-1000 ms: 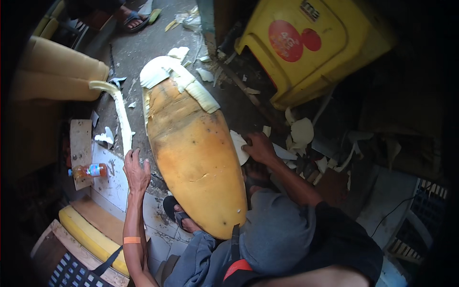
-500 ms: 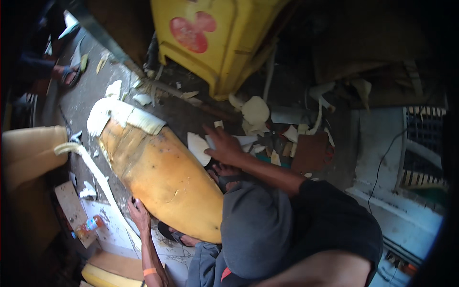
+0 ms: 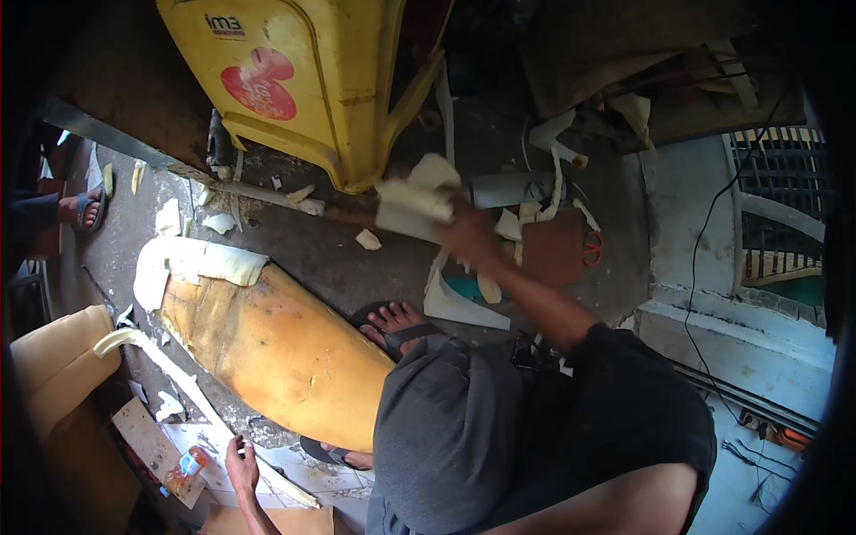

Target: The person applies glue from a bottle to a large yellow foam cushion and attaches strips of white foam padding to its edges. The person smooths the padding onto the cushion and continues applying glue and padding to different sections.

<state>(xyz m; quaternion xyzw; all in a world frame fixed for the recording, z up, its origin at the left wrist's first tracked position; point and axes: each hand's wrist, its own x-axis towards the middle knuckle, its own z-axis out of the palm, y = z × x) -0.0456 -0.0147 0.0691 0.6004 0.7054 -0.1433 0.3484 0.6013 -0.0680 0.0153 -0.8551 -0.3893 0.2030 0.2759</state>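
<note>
A long orange-yellow foam seat pad [image 3: 294, 348] lies slantwise before me, with pale foam pieces [image 3: 209, 261] along its far end. My right hand [image 3: 468, 236], smeared by motion, reaches out over the floor beyond the pad. Its fingers are closed on a cream foam piece [image 3: 410, 210], blurred too. My left hand [image 3: 241, 464] is low on the left, near a long pale foam strip [image 3: 192, 388]. Its fingers are loosely bent and apart, with nothing visible in them. My sandalled foot [image 3: 397, 325] is beside the pad's right edge.
A yellow plastic chair [image 3: 294, 89] stands at the far side. Foam scraps, a brown board [image 3: 551, 252] and red-handled scissors [image 3: 592, 249] lie to the right. A small bottle [image 3: 192, 460] rests on a board at lower left. Another person's sandalled foot [image 3: 89, 209] is at far left.
My right hand has moved away from the pad, up and right, with a foam piece lifted off the floor. My left hand has left the pad's edge and dropped lower. The view has shifted.
</note>
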